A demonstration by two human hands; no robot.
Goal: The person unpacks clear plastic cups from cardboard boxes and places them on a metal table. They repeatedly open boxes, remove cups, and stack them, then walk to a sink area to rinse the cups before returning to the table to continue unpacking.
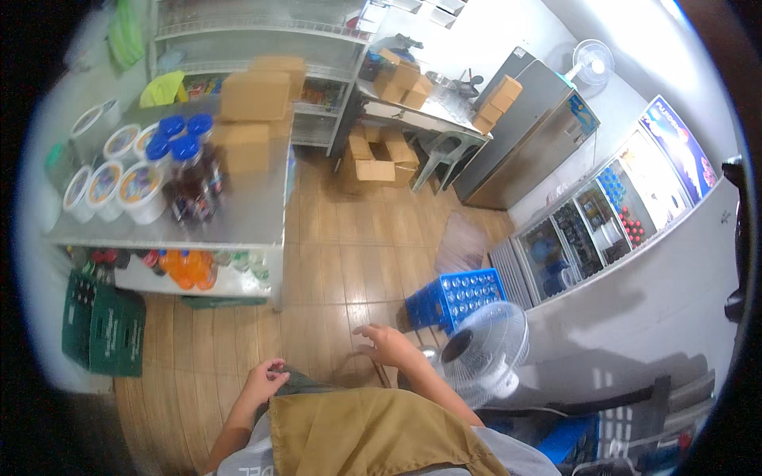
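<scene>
My left hand hangs low in front of my body, its fingers loosely curled and apart, with nothing seen in it. It is close to the mustard-brown apron that covers my front. My right hand is held out over the wooden floor, fingers bent and spread, holding nothing that I can see. To the right of that hand stand a blue crate with rows of bottles and a grey-white electric fan. Neither hand touches the crate or the fan.
A metal table on the left bears white tubs, blue-capped dark bottles and cardboard boxes. Below it stands a green crate. Farther back are an open carton, a stool, a refrigerator and a drinks cooler.
</scene>
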